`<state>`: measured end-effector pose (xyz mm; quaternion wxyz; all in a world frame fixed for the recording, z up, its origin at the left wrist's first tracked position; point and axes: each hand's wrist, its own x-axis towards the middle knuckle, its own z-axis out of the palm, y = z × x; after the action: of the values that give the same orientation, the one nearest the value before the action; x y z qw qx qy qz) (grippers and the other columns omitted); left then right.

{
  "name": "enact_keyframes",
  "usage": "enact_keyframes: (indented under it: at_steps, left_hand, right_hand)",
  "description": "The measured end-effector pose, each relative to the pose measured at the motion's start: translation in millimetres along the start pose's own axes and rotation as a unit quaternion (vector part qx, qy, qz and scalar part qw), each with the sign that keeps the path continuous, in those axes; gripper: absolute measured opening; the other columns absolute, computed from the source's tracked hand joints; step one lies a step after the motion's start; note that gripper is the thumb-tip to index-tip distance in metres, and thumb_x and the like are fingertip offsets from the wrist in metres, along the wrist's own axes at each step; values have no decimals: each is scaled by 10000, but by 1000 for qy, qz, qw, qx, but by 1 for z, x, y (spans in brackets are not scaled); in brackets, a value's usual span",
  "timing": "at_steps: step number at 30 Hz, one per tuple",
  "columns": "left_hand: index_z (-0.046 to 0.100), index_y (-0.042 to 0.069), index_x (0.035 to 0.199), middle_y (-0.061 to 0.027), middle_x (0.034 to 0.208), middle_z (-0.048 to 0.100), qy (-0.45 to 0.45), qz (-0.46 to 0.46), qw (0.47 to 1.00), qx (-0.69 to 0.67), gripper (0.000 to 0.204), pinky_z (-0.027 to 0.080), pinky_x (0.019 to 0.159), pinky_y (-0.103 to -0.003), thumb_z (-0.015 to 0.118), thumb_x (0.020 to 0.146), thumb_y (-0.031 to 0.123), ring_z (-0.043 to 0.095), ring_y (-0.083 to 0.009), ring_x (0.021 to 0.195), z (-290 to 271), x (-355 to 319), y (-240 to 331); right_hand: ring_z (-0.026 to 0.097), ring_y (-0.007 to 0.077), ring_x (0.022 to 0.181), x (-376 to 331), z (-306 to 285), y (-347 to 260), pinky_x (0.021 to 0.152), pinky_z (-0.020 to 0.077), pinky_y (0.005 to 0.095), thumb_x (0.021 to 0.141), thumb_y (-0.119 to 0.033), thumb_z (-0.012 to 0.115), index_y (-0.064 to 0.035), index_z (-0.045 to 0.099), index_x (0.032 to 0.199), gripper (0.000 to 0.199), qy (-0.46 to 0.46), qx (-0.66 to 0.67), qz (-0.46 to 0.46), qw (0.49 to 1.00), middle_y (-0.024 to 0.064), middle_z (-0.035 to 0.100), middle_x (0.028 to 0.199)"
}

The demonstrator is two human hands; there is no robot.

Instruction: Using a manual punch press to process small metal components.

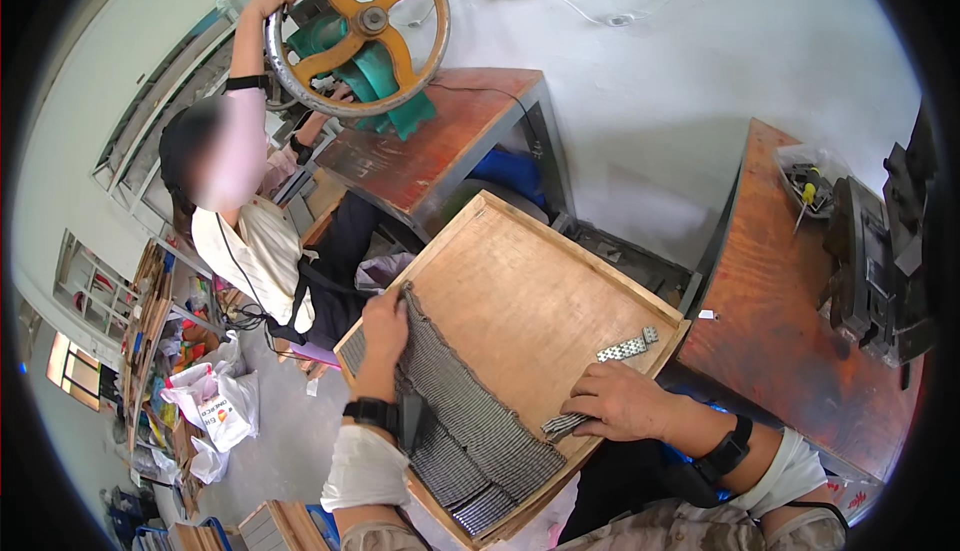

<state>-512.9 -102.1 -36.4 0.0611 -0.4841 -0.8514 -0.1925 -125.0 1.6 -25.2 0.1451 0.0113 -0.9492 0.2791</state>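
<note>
A shallow wooden tray [520, 296] lies tilted in front of me. Its left and near part is covered with close rows of small grey metal pieces [470, 416], which look ribbed. My left hand [384, 336] lies over the far left end of these rows, against the tray's side, its fingertips partly hidden. At the near right of the tray, my right hand [620, 403] pinches a short strip of the small metal pieces [562, 425] beside the rows' edge. Beyond that hand, a loose patterned strip of metal pieces [628, 345] rests on the bare wood.
A co-worker [235, 191] sits at the far left, one hand on a large handwheel [372, 21] of a green press on a reddish table [440, 131]. To the right, another table [765, 281] bears dark machinery [865, 251] and a screwdriver [807, 196]. White bags [220, 406] lie on the floor.
</note>
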Motion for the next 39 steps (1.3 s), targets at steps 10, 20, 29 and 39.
enact_keyframes:
  at_steps: [10, 20, 29, 39]
  left_hand:
    - [719, 86, 932, -166, 839, 671, -160, 26, 986, 47, 233, 509, 737, -380, 711, 707, 146, 657, -311, 789, -27, 62, 7]
    - [728, 121, 942, -141, 844, 676, -202, 45, 974, 90, 246, 501, 736, -385, 724, 696, 133, 645, -316, 803, -18, 81, 11]
    - [733, 194, 955, -119, 839, 678, -280, 128, 939, 152, 295, 502, 736, -376, 703, 694, 61, 648, -294, 804, -32, 91, 6]
    - [733, 148, 926, -165, 810, 660, -233, 177, 949, 119, 331, 521, 715, -379, 630, 619, 79, 643, -333, 757, -35, 90, -3]
  right_hand:
    - [538, 235, 917, 3, -1, 0, 810, 432, 370, 711, -279, 721, -119, 620, 983, 332, 14, 5, 4, 1000, 32, 563, 891]
    - [536, 226, 912, 3, -1, -1, 809, 434, 362, 717, -283, 717, -118, 624, 979, 324, 5, 10, 12, 1000, 28, 561, 887]
    - [536, 228, 912, 3, -4, -3, 804, 435, 363, 723, -281, 711, -115, 624, 981, 320, -3, 6, 11, 1000, 29, 555, 893]
    - [530, 235, 911, 2, 0, 0, 803, 423, 373, 703, -268, 720, -114, 614, 989, 341, 12, 21, 6, 1000, 35, 552, 898]
